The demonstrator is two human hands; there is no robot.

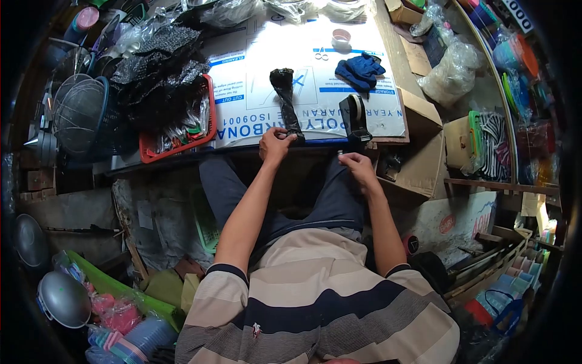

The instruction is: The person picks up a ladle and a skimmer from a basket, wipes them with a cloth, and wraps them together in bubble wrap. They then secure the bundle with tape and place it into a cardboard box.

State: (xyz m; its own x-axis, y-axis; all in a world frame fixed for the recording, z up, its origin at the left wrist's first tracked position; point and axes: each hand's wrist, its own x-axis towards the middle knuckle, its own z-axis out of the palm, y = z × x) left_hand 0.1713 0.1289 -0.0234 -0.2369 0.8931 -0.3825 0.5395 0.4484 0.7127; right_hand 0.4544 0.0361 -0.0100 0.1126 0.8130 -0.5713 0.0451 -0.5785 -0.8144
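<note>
A long, narrow bundle wrapped in black plastic (285,100) lies on the white printed sheet that covers the table, its far end bunched up. My left hand (276,145) is closed on the near end of this bundle at the table's front edge. Just right of it stands a black tape dispenser (356,120) with a roll of tape in it. Below the dispenser, off the table edge, my right hand (361,168) has thumb and forefinger pinched together. A tiny pale spot shows at those fingertips, too small to name.
Left on the table, a red basket (213,115) holds small packets beside black plastic sheeting (160,67). A dark blue cloth (361,71), scissors (321,54) and a small round tub (341,39) lie toward the back. A cardboard box (415,148) stands at the right edge.
</note>
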